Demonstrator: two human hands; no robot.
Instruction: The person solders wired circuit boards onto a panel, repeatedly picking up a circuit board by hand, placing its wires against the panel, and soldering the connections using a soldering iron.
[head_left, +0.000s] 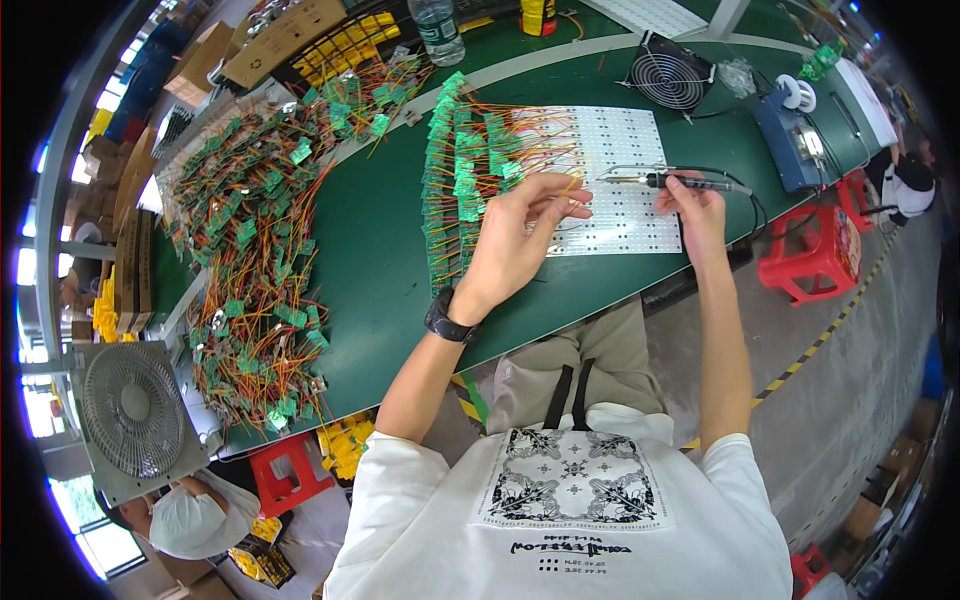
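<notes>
My right hand (695, 205) grips a soldering iron (690, 182) with a dark handle, its metal tip pointing left over a white panel (615, 225) with rows of small dots. My left hand (530, 220), a dark watch on its wrist, is closed in a pinch over the panel's left part, at what looks like a thin orange wire (574, 184). The iron's tip is just right of these fingers. Several small green circuit boards (467, 165) with red and yellow wires lie in columns left of the panel, their wires running onto it.
A large heap of wired green boards (250, 210) covers the table's left side. Behind the panel stand a black fan (668, 82) and a water bottle (437, 30). A blue soldering station (790, 140) is at the right, near a red stool (815, 255). Another person (195, 515) sits at lower left.
</notes>
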